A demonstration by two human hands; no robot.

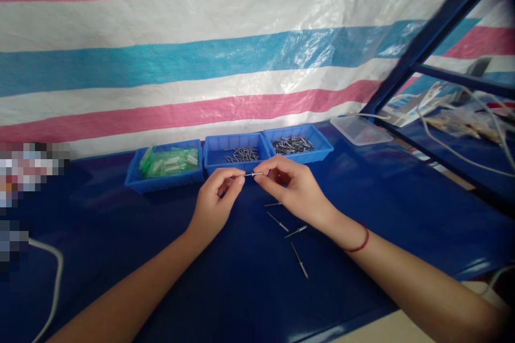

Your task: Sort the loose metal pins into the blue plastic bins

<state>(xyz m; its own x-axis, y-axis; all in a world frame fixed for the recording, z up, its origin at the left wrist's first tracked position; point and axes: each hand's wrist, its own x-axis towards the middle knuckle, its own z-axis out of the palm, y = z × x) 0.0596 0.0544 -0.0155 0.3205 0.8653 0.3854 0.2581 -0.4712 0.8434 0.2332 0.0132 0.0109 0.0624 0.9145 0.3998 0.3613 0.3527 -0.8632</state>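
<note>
Between my two hands, level and in front of the blue bins, is a pop rivet (253,174). The fingertips of my left hand (220,193) pinch its thin left end. At its right end, the thumb and fingers of my right hand (292,187) are closed on it. Several loose rivets (298,260) lie on the blue table below my right hand, one partly hidden by it. Behind the hands, the middle blue bin (213,146) holds a small heap of metal pins or rivets, and the right blue bin (322,144) holds a larger heap.
A left blue bin (137,185) contains green plastic packets. Beyond the bins hangs a striped plastic sheet (201,69). To the right are a clear plastic lid (360,131), a dark metal frame (426,32) and cables. A white cable (58,278) runs along the left side.
</note>
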